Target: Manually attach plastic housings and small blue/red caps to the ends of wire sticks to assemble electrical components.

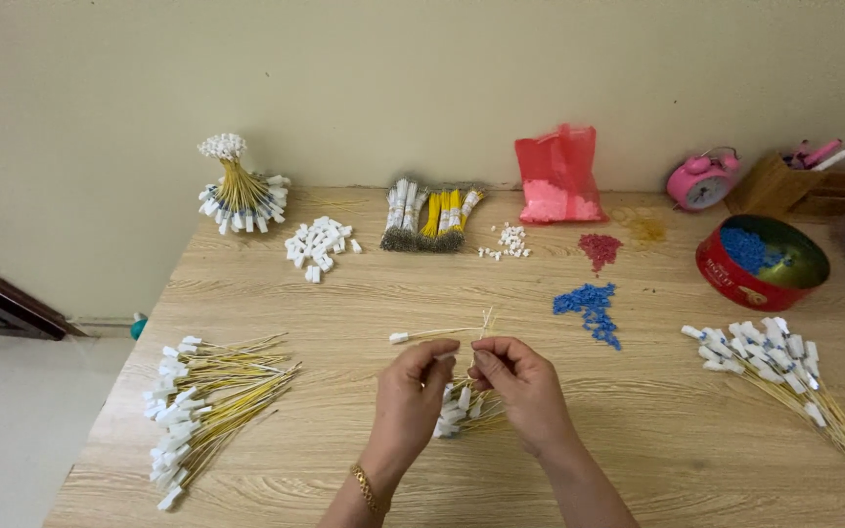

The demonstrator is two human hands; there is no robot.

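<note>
My left hand (413,391) and my right hand (525,386) meet at the middle front of the wooden table (364,293). Together their fingertips pinch thin yellow wires that end in a small white connector (400,337), which sticks out to the left. The wires' bare ends (486,318) rise just above my right fingers. Under and between both hands lies a small bunch of yellow wires with white connectors (460,406). A gold bracelet circles my left wrist.
Piles of finished yellow wires lie at the left (198,406) and right (784,367). Behind are loose white connectors (317,244), wire bundles (432,220), an upright tied bundle (237,196), blue beads (591,308), red beads (599,247), a red bag (559,176), a red tin (760,262) and a pink alarm clock (701,179).
</note>
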